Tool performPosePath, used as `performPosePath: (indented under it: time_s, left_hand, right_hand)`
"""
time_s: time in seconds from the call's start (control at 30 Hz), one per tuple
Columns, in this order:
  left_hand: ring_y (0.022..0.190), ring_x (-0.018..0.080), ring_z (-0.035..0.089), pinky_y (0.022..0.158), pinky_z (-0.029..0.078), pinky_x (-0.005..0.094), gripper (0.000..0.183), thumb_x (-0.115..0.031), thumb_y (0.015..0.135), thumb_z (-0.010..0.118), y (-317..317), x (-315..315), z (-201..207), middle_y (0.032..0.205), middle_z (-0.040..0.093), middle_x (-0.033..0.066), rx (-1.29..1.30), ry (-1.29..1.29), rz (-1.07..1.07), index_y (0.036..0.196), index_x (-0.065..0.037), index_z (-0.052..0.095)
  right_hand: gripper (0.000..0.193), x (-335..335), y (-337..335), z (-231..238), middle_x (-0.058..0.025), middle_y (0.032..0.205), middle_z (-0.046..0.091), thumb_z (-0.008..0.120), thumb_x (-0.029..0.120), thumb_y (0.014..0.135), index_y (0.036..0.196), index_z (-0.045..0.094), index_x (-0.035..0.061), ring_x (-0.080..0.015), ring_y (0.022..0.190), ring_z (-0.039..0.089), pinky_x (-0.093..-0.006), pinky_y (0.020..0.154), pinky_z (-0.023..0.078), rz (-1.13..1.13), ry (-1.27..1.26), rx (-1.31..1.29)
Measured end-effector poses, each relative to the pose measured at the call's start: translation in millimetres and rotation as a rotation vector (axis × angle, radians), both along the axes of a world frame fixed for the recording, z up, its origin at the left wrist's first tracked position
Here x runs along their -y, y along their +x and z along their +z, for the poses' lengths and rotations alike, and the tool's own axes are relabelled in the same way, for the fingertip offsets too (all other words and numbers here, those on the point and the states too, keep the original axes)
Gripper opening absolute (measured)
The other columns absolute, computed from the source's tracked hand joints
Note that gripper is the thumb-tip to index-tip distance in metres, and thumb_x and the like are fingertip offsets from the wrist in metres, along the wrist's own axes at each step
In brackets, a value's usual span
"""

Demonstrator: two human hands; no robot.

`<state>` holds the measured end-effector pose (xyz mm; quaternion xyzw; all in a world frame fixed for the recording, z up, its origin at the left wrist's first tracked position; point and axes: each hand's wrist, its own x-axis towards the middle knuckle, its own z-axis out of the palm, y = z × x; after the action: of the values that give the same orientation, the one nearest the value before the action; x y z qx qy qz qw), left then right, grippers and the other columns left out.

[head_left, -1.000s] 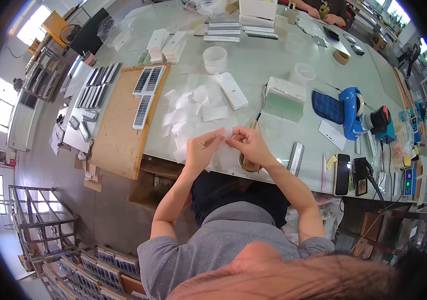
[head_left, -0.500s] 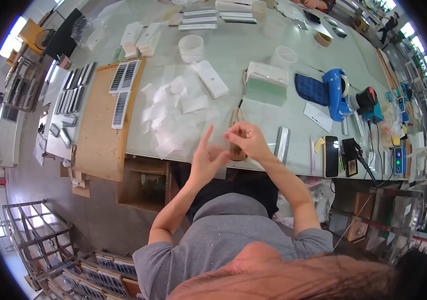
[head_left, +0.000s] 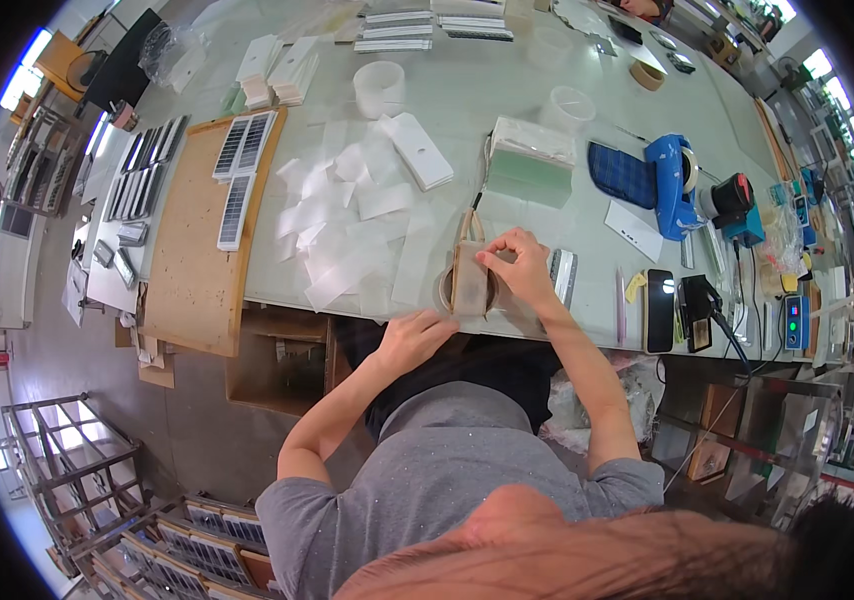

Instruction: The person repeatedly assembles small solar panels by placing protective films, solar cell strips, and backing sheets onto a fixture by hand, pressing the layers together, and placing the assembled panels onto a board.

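My right hand (head_left: 519,265) is closed in a pinch at the upper right edge of a small rectangular translucent sheet (head_left: 470,283). Under the sheet, near the table's front edge, lies a brown ring (head_left: 444,291) that looks like a tape roll. Thin tan strips or leads (head_left: 471,222) run away from it toward a dark cord. Close to the sheet's lower left corner, my left hand (head_left: 415,340) has its fingers drawn together at the table edge; whether it grips the sheet is hidden. Left of the ring spreads a pile of loose translucent sheets (head_left: 342,250).
A white box (head_left: 419,150) and clear tape rings (head_left: 379,90) stand beyond the pile. A wooden board (head_left: 182,245) with small solar panels (head_left: 237,210) is at left. Rightward lie a ruler (head_left: 563,278), phone (head_left: 659,310), blue tape dispenser (head_left: 669,185) and green-sided block (head_left: 530,178).
My left hand has dropped toward the table edge, its raised finger now folded in. My right hand has moved slightly right, and the translucent sheet now shows over the brown ring.
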<state>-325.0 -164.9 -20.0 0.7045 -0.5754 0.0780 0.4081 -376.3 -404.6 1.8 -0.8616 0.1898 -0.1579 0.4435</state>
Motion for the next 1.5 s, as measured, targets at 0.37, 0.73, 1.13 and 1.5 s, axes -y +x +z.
performPosePath:
  time_s: [0.37, 0.73, 1.13, 1.5]
  left_hand:
    - [0.061, 0.0208, 0.061, 0.051, 0.048, 0.0334, 0.008, -0.016, 0.081, 0.075, 1, 13, 19, 0.072, 0.058, 0.0027, -0.232, 0.019, 0.126, 0.087, -0.013, 0.073]
    - [0.061, 0.0204, 0.062, 0.052, 0.049, 0.0329, 0.013, -0.020, 0.080, 0.077, -1, 11, 23, 0.074, 0.061, 0.0022, -0.145, 0.023, 0.129, 0.089, -0.011, 0.072]
    - [0.057, 0.0238, 0.058, 0.051, 0.047, 0.0335, 0.033, -0.024, 0.074, 0.081, -14, 9, 26, 0.070, 0.056, 0.0052, -0.089, 0.021, 0.063, 0.102, -0.010, 0.069]
    - [0.059, 0.0202, 0.056, 0.054, 0.045, 0.0329, 0.023, -0.016, 0.080, 0.073, -12, 8, 7, 0.073, 0.052, 0.0026, 0.098, 0.079, 0.147, 0.103, -0.014, 0.067]
  right_hand:
    - [0.022, 10, 15, -1, 0.0013, 0.092, 0.058, 0.079, 0.033, 0.075, 0.078, 0.070, 0.0135, -0.0182, 0.098, 0.052, -0.0396, 0.093, 0.023, -0.013, -0.147, -0.007]
    - [0.038, 10, 16, -1, 0.0007, 0.094, 0.057, 0.081, 0.034, 0.071, 0.099, 0.065, 0.0150, -0.0187, 0.100, 0.052, -0.0405, 0.090, 0.025, -0.037, -0.154, 0.020]
    - [0.049, 10, 4, 10, -0.0020, 0.111, 0.055, 0.081, 0.035, 0.072, 0.113, 0.059, 0.0177, -0.0226, 0.108, 0.050, -0.0428, 0.092, 0.029, -0.042, -0.214, 0.067]
    - [0.078, 87, -100, 4, -0.0070, 0.138, 0.044, 0.081, 0.059, 0.059, 0.126, 0.062, 0.0242, -0.0313, 0.124, 0.038, -0.0500, 0.101, 0.028, -0.108, -0.615, -0.261]
